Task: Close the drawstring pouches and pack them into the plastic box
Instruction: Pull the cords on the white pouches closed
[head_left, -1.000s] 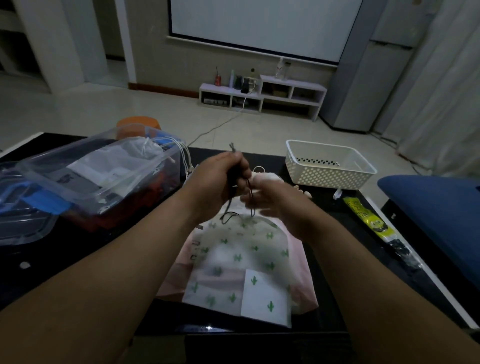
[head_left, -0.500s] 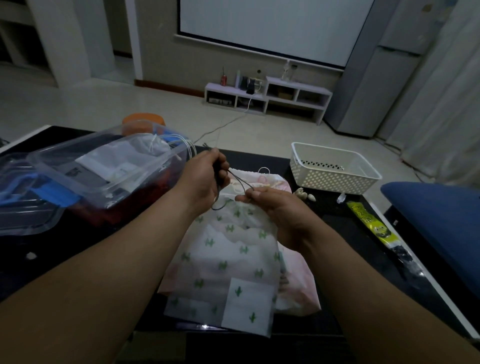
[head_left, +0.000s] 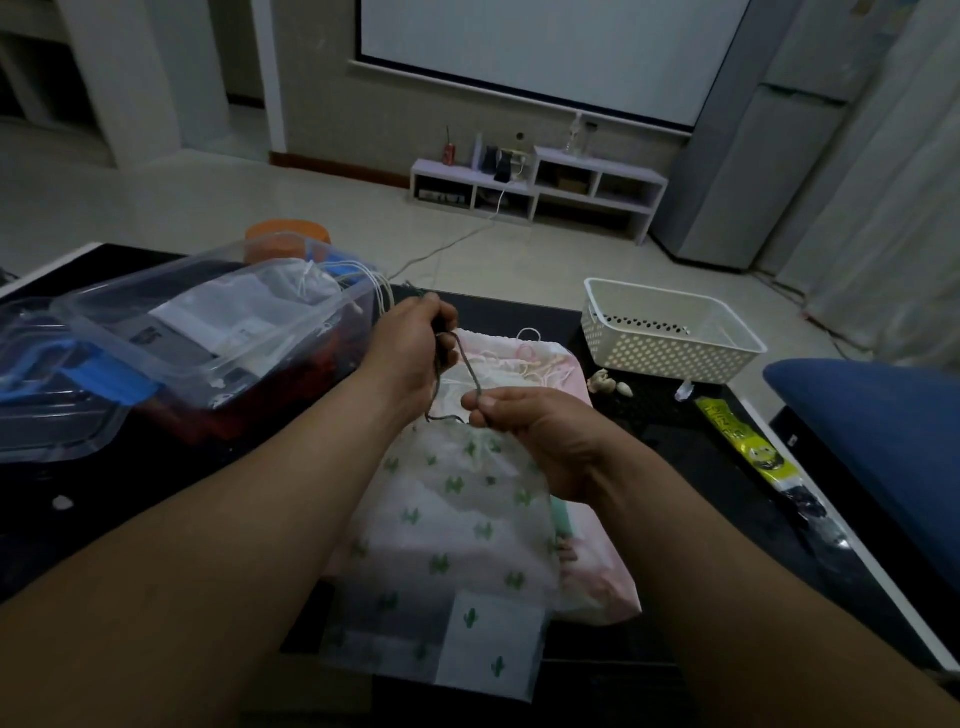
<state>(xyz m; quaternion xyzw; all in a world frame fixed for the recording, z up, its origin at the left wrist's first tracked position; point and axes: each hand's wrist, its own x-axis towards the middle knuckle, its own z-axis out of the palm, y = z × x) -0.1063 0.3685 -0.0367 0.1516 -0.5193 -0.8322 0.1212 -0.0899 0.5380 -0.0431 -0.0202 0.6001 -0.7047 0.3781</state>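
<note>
On the desk beside the plastic box, holding a cactus pouch's cord.
Gripping it high with the left hand, pinching it at the pouch's neck with the right hand.

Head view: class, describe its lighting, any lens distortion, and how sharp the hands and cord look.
Head view, light: dim and bluish, the projector screen brightest, the black table nearly featureless. Head view, lens: wide-angle stretch slants the screen's edges and swells the forearms. Head view, focus: the left hand, right hand and dark cord read fairly sharp.
</note>
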